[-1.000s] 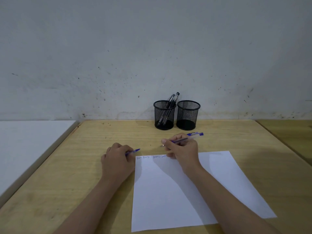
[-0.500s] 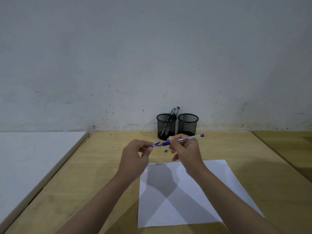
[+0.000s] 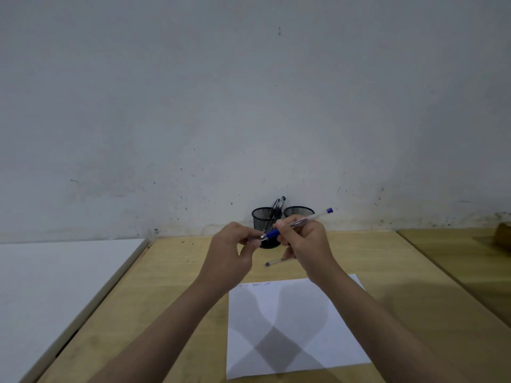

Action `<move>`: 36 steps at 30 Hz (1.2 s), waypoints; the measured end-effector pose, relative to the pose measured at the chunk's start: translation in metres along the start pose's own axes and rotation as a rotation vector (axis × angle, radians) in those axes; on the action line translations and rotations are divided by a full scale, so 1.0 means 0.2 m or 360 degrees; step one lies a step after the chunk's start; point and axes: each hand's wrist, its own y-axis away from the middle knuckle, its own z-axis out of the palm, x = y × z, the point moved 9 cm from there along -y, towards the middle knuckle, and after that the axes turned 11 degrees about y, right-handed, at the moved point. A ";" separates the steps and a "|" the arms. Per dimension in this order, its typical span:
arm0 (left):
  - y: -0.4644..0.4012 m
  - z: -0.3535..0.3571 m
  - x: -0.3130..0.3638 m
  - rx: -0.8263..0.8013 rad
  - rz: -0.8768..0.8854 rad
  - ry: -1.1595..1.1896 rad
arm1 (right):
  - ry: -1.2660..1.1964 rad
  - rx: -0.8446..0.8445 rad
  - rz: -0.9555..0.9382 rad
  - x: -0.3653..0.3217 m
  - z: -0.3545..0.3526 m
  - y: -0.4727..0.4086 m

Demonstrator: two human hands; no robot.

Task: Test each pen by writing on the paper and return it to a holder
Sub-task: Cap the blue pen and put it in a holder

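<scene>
1. Fingers [image 3: 279,225] of the right hand [image 3: 307,244] pinch the clear barrel of a blue pen [image 3: 297,223] held in the air above the tabletop [image 3: 177,286]; the left hand [image 3: 231,252] closes its fingertips on the pen's writing end, probably on the cap, though that spot is too small to be sure.
2. Beyond the fingers stand two black mesh holders close to the wall: the left holder [image 3: 262,217] with dark pens [image 3: 278,205] leaning in it, and the right holder [image 3: 300,210], partly hidden by the right hand.
3. Below the right hand's fingers a second pen [image 3: 276,262] lies flat on the wood, between the holders and the paper.
4. Nearer the person than the fingers, the white paper [image 3: 293,327] lies with its far edge well short of the holders; small marks of writing sit in its far left corner.
5. Left of the fingers, bare wood runs to the tabletop's edge, where a white surface [image 3: 55,286] adjoins it; to the right, bare wood reaches a seam with another wooden top [image 3: 470,258].
6. The held pen tilts up to the right, with a blue grip near the fingers and a blue end plug at its far tip.
</scene>
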 end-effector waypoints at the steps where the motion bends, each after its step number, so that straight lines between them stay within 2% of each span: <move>1: -0.01 0.00 0.01 0.0011 -0.0006 0.0017 | -0.0020 0.0002 -0.0005 -0.01 -0.01 0.00; 11: -0.04 0.01 0.07 0.0016 -0.0050 0.0088 | -0.0198 0.0036 0.0058 -0.01 -0.03 0.00; 18: 0.00 0.03 0.04 0.0023 -0.0136 0.0176 | -0.0056 0.0019 -0.0025 -0.09 0.03 0.01; 21: 0.00 0.07 -0.01 0.0079 -0.0216 0.0226 | 0.0087 0.0140 0.0222 -0.01 0.01 -0.04; 24: -0.07 0.08 -0.07 0.0145 -0.0278 0.0106 | 0.0310 0.0442 0.0384 0.11 -0.11 -0.04; 25: -0.10 0.09 -0.09 0.0124 -0.0294 0.0045 | 0.0381 0.0550 0.0293 0.11 -0.16 -0.04; 27: -0.15 0.13 -0.14 0.0018 -0.0297 -0.0106 | 0.0667 0.0593 -0.0150 0.00 -0.20 -0.04; 29: -0.19 0.18 -0.16 -0.0114 -0.0259 -0.0264 | 0.1167 0.0421 -0.0625 -0.06 -0.14 -0.06; 30: -0.21 0.21 -0.16 -0.0178 -0.0228 -0.0312 | 0.1418 0.0315 -0.0754 -0.04 -0.11 -0.09; 32: -0.26 0.27 -0.16 -0.0279 -0.0159 -0.0340 | 0.1690 0.0157 -0.0807 0.01 -0.08 -0.15; 36: -0.35 0.35 -0.16 -0.0315 -0.0068 -0.0270 | 0.1730 0.0126 -0.0832 0.04 -0.12 -0.26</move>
